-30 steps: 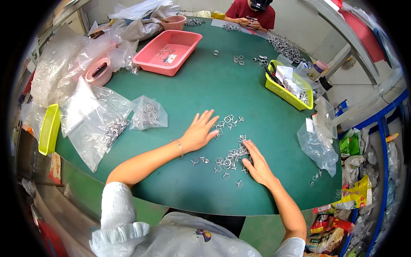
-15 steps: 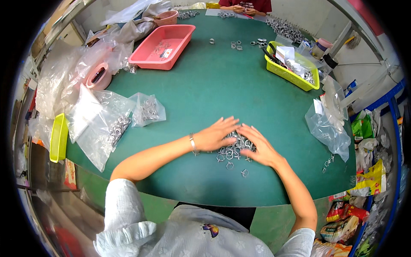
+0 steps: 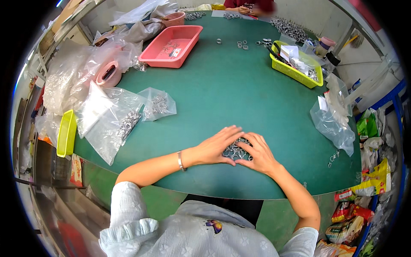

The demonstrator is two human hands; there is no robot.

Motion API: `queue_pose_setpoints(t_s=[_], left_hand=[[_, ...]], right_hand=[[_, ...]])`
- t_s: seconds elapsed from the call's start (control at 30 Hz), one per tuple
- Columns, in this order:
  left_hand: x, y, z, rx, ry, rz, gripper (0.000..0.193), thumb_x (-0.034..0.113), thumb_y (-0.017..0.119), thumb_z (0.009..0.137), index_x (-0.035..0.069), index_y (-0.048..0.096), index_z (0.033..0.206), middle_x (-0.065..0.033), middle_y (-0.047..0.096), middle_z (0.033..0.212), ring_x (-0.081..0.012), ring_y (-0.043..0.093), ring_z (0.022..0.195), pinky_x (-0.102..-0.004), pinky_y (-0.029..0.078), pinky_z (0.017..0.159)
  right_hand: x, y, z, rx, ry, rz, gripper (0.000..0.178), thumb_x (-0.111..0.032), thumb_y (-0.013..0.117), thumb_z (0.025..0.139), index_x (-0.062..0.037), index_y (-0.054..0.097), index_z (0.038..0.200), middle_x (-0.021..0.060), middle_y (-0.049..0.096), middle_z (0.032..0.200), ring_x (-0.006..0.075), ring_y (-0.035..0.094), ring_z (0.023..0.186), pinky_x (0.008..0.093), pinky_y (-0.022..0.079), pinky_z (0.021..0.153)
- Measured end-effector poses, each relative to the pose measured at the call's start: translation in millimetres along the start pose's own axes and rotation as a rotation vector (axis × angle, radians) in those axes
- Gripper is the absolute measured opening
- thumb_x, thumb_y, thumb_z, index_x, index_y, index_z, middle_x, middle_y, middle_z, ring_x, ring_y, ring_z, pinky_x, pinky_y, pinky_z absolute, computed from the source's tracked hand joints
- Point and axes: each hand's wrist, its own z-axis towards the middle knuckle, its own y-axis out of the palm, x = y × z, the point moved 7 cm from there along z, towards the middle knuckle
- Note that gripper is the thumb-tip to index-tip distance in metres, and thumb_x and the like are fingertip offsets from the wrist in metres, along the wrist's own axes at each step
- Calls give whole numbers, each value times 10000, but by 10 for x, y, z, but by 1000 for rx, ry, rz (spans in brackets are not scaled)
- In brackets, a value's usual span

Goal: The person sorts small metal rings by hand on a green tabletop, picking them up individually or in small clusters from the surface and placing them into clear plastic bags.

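A heap of small silvery metal ring clamps [image 3: 234,151] lies on the green tabletop close in front of me, framed by both hands. My left hand [image 3: 217,145] curves round its left side with fingers stretched out and the thumb along the near edge. On the other side my right hand [image 3: 260,155] arches over the heap, fingers apart, its thumb near the left thumb. Both hands touch the heap's edges, and neither lifts a clamp. The fingers and palms hide part of the heap.
Clear bags of clamps [image 3: 158,105] lie left on the green table [image 3: 205,90]. A pink tray [image 3: 171,60] stands far left, a yellow-green basket [image 3: 295,77] far right. Loose clamps [image 3: 332,159] lie near a plastic bag [image 3: 332,124]. Across the table sits a person [image 3: 248,5].
My hands have come nearer to me and closed in round the heap, thumbs moving together. The stray clamps at its near side are now gathered in or hidden. The view has shifted slightly.
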Motion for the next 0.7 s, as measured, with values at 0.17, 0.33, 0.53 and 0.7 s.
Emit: queue_pose_setpoints(t_s=[0.17, 0.33, 0.53, 0.7], left_hand=[[86, 111, 95, -24, 93, 35, 758, 191, 727, 724, 35, 341, 1357, -156, 500, 1149, -327, 488, 1059, -419, 405, 933], [53, 136, 108, 34, 102, 214, 438, 95, 640, 776, 74, 527, 1199, -86, 539, 956, -270, 557, 857, -360, 480, 708], [-180, -65, 220, 414, -151, -59, 239, 157, 633, 815, 59, 618, 1033, -91, 590, 839, -269, 588, 698, -380, 494, 630], [-386, 164, 167, 501, -733, -1539, 204, 195, 575, 902, 35, 597, 1027, -22, 580, 783, -89, 529, 626, -186, 377, 454]], right_hand=[[-38, -32, -71, 110, 4, -99, 387, -154, 746, 619, -55, 597, 962, 92, 547, 1036, 278, 525, 949, 410, 457, 801], [-36, -72, -132, 225, 52, -229, 340, -117, 737, 588, -70, 618, 903, 45, 573, 903, 226, 567, 817, 353, 507, 602], [251, -292, -142, 522, 300, 81, 279, -57, 698, 643, -1, 644, 911, 99, 617, 833, 253, 609, 719, 325, 504, 630], [755, -204, -246, 655, 874, 820, 182, -116, 630, 814, 8, 653, 945, -9, 594, 715, 48, 518, 543, 201, 347, 424]])
